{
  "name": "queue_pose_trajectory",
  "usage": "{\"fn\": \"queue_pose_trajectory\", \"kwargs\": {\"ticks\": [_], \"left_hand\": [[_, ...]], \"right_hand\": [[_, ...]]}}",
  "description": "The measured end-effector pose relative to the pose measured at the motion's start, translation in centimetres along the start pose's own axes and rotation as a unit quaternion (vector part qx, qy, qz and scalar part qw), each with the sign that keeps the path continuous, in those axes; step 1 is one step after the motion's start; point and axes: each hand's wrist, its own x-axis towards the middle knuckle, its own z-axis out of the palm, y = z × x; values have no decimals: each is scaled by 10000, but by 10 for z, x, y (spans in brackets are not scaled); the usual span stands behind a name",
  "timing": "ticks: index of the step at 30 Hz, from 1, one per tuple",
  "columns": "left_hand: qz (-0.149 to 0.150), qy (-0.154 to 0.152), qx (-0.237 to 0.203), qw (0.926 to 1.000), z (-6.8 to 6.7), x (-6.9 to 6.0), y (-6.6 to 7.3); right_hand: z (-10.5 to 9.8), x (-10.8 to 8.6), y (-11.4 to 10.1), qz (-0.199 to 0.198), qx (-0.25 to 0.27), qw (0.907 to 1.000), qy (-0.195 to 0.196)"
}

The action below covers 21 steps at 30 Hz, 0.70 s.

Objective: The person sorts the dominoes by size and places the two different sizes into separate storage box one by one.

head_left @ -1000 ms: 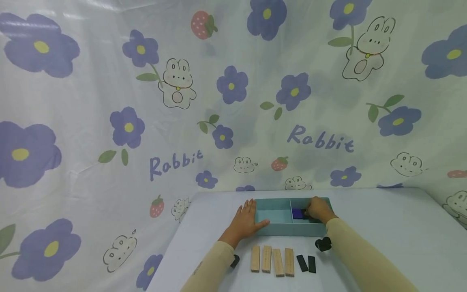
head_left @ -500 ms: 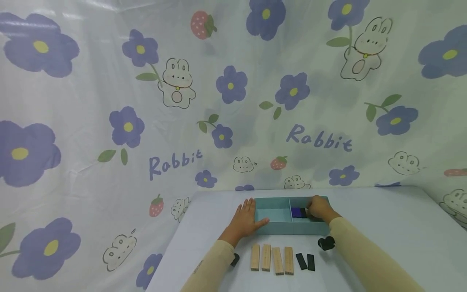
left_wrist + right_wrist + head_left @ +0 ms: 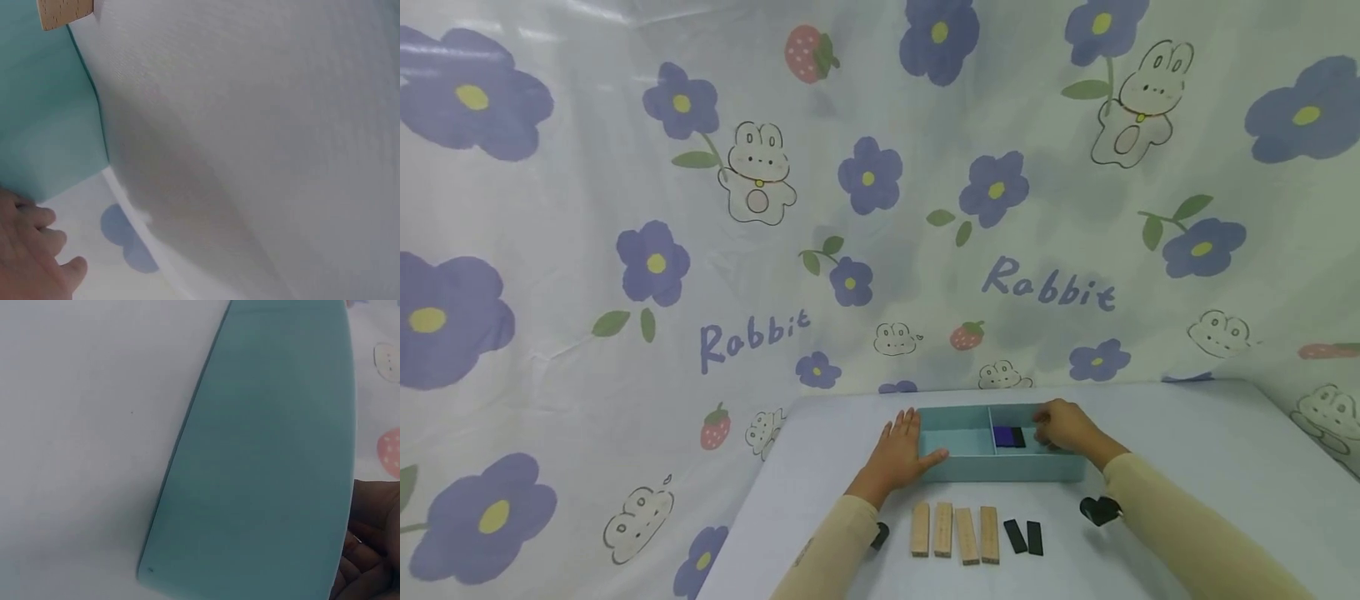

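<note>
In the head view, a teal two-compartment box sits on the table. My left hand rests on its left end, fingers straight and thumb over the front rim. My right hand is over the right compartment, fingers bent loosely downward with nothing visible between them. Just left of those fingertips, a purple block and a black block lie side by side against the divider. In the right wrist view, the box wall hides part of the right-hand fingers.
In front of the box lie several light wooden blocks in a row, with two black blocks to their right. Behind the white table hangs a curtain printed with flowers and rabbits.
My right hand has drawn rightward from the black block, which now shows fully beside the purple one. The left hand stays on the box. The head view has shifted slightly.
</note>
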Motion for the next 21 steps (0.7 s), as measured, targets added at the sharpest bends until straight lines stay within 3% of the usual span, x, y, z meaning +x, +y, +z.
{"fn": "queue_pose_trajectory", "kwargs": {"ticks": [11,21], "left_hand": [[-47,-46,21,10000,0,0,1],[-74,-95,54,9999,3,1,0]], "right_hand": [[-4,-34,-10,-448,1164,9917,312],[2,-66,-11,-638,1420,9828,992]]}}
